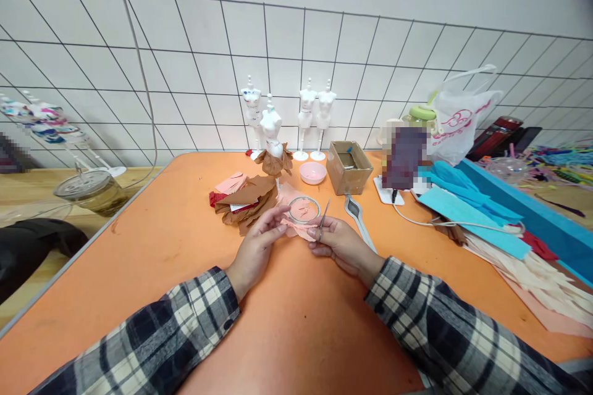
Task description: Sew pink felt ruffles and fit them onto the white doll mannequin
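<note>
Near the middle of the table, a piece of pink cloth (299,229) is stretched between my two hands. My left hand (262,237) pinches its left end between thumb and fingers. With its fingers closed, my right hand (340,241) grips small metal scissors (323,220), blades pointing up and away, and also touches the cloth's right end. Just beyond the cloth lies a round, thin-rimmed ring (290,202) with small reddish threads or scraps inside it. More pale pink cloth (286,192) spreads at its left side.
Brown fabric pieces (259,192) are piled on the left. Behind stand white mini mannequins (271,123), a pink bowl (313,174) and a cardboard box (339,180). A grey strap-like tool (354,210) lies right; blue cloth sheets (472,216) and a white cable (417,222) lie farther right.
</note>
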Available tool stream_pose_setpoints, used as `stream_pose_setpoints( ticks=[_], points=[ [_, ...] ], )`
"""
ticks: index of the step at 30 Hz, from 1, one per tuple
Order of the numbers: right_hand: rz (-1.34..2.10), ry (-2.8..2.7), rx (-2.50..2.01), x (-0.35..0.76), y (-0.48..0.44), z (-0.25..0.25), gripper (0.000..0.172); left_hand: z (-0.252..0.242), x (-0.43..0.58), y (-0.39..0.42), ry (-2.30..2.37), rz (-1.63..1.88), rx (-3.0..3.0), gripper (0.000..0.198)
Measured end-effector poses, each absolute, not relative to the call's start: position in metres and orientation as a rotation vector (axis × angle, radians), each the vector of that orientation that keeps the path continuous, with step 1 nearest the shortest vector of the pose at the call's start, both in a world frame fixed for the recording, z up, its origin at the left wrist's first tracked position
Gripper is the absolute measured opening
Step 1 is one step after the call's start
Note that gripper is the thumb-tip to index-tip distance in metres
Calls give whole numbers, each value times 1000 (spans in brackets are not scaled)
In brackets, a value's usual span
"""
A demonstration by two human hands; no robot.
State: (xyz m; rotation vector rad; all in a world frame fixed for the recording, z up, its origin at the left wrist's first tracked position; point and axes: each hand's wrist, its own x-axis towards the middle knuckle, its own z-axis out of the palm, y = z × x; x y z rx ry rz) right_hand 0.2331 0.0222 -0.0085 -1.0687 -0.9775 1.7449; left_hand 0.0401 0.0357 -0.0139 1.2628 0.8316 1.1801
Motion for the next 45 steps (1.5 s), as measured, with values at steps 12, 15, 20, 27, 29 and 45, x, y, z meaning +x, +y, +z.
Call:
stream_pose_setpoints(
  ticks=[12,15,20,27,29,45],
  points=[
    [1149,-1649,-1116,232,15,-5,63,-14,39,40,1140,776,2223,37],
    [1025,-1854,-1013,230,13,-8,83,-13,40,38,1186,789,2235,36],
    [960,-1729,-1079,226,15,-17,26,-11,43,32,1098,759,2247,34],
    [1122,-1567,-1106,232,22,-11,11,-15,40,37,1002,807,1970,45],
    [1116,-1574,-1116,233,21,-12,13,-15,40,37,995,814,1964,46],
    [795,-1881,-1114,235,19,-11,18,-13,44,34,1011,835,1790,44]
  ],
)
